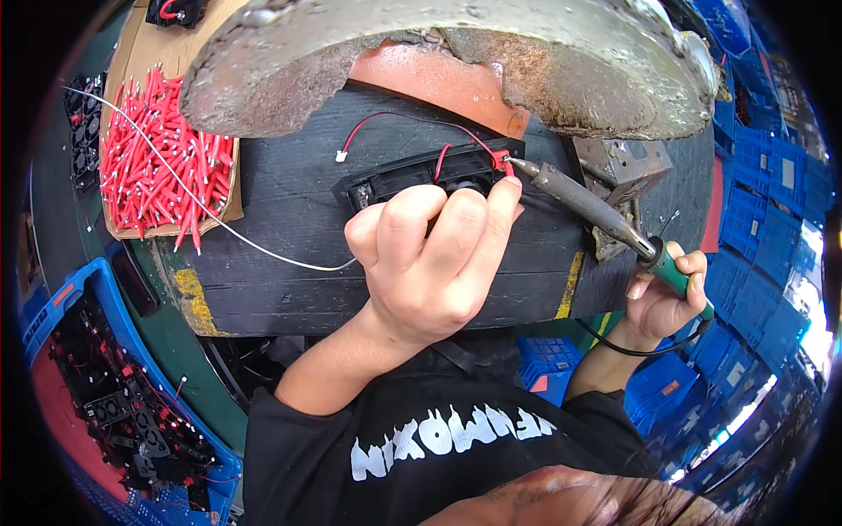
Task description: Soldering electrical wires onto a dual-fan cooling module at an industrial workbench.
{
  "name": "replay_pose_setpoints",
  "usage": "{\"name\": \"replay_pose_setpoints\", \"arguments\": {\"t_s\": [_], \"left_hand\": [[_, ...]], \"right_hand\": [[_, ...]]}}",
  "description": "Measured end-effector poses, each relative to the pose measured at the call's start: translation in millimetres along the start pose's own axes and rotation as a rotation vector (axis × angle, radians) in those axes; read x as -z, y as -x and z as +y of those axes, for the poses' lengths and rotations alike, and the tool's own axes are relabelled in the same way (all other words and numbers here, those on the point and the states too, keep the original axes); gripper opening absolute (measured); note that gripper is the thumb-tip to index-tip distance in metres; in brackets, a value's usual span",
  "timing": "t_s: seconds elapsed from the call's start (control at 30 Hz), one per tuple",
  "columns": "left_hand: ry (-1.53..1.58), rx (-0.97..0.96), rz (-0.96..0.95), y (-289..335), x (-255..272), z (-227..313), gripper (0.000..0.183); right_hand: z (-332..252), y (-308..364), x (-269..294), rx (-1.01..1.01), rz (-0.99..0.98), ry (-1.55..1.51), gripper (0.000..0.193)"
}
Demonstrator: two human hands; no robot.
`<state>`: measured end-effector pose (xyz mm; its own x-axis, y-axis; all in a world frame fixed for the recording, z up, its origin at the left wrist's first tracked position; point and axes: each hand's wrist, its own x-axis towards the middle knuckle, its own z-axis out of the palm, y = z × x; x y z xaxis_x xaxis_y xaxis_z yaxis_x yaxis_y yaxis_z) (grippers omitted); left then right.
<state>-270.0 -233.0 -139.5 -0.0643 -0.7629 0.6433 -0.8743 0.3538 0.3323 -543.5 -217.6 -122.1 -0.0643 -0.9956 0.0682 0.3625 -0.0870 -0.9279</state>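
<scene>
A black fan housing (386, 175) lies on the dark bench, with thin red leads on it and a small white plug (340, 157) at the end of one. My left hand (430, 254) bends over it, fingers curled. At its index fingertip a short red wire (510, 168) shows, pinched against the housing's right end; the thumb is hidden. A thin pale wire (263, 257) runs from the upper left to beneath this hand. My right hand (667, 294) grips the green handle of a soldering iron (605, 215). Its tip touches or nearly touches the red joint there.
A cardboard box (230, 188) full of short red wires stands at the left. A large rough-edged metal hood (438, 44) overhangs the bench. A metal bracket (627, 167) sits at right. A blue crate (83, 289) with black fan parts is lower left; blue crates (763, 228) stack at right.
</scene>
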Motion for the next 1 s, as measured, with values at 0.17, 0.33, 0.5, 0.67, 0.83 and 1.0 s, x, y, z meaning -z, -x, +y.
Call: {"name": "replay_pose_setpoints", "arguments": {"t_s": [0.17, 0.33, 0.5, 0.67, 0.83, 1.0], "left_hand": [[0.003, 0.014, -0.001, 0.5, -0.2, 0.4, 0.031], [-0.004, 0.006, 0.010, 0.6, -0.8, -0.7, 0.032], [0.000, 0.005, 0.007, 0.9, -0.1, -1.0, 0.032], [-0.003, 0.001, 0.007, 1.3, -0.3, -0.6, 0.031], [-0.017, -0.006, 0.001, 1.4, 0.0, -0.8, 0.030], [-0.011, 0.004, 0.007, 1.2, -1.2, -0.3, 0.030]], "right_hand": [[0.2, 0.3, 4.5, 0.001, -0.004, 0.004, 0.030], [-1.6, -0.4, 6.1, -0.045, -0.041, -0.063, 0.028], [1.5, -1.5, 1.2, -0.015, 0.007, -0.023, 0.030], [2.5, -1.3, 1.1, -0.022, 0.029, -0.039, 0.030], [3.3, -0.9, 2.0, -0.028, 0.056, -0.052, 0.029], [3.5, -0.4, 2.4, -0.030, 0.050, -0.048, 0.029]]}}
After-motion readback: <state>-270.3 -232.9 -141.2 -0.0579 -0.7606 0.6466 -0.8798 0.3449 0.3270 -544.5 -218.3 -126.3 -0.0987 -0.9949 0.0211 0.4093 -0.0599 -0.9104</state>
